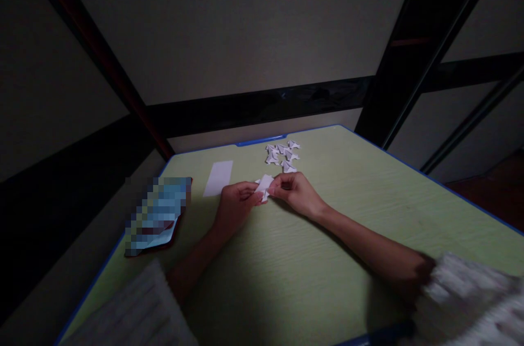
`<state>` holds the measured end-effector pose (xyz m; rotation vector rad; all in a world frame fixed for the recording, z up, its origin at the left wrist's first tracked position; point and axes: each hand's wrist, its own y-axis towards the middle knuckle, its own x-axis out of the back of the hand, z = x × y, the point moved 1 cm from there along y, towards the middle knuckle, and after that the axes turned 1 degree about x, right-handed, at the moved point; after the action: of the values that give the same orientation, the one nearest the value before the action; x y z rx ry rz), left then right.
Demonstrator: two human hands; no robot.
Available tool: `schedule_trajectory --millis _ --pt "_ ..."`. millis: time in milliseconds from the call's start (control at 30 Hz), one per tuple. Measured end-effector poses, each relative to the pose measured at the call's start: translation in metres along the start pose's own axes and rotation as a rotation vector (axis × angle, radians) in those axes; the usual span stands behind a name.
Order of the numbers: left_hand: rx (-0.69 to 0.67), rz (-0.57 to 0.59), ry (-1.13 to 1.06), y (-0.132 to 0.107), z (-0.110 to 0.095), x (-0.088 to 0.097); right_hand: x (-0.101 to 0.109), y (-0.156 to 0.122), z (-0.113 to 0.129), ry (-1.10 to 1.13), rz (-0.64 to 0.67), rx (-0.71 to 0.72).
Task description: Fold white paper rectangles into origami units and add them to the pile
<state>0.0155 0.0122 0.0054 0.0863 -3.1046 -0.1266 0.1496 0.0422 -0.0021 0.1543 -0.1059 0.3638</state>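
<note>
A small piece of folded white paper (264,184) is held between my two hands, a little above the middle of the table. My left hand (236,204) pinches its left and lower side, thumb on top. On its right edge, the fingertips of my right hand (298,193) are closed. Just beyond my hands lie several small folded white paper pieces (289,166) with pointed corners, grouped together. To the left of them, a flat white paper strip (219,177) rests on the table, close to my left hand.
The light green table (347,280) has a blue rim and a blue handle-like piece (262,141) at its far edge. On the left lies a blurred-out bluish object with a dark red edge (176,226). Panelled doors (254,24) stand right behind the table.
</note>
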Motion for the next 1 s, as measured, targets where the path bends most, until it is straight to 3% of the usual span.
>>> schedule_trajectory --millis 400,567,733,1000 --pt "0.056 -0.018 0.038 0.0001 -0.0008 0.0015 -0.0043 -0.0012 0.003 -0.01 -0.081 -0.011" --pt "0.062 -0.049 -0.013 0.0008 0.0002 0.0036 -0.0035 0.0008 0.0006 0.179 0.001 -0.048" --pt "0.061 -0.091 -0.024 -0.0003 -0.0021 0.0062 -0.0003 0.0028 0.0009 0.415 -0.078 -0.087" --pt "0.054 -0.062 -0.049 -0.0023 -0.0039 0.0055 0.0008 0.0015 0.0043 0.239 0.169 -0.151"
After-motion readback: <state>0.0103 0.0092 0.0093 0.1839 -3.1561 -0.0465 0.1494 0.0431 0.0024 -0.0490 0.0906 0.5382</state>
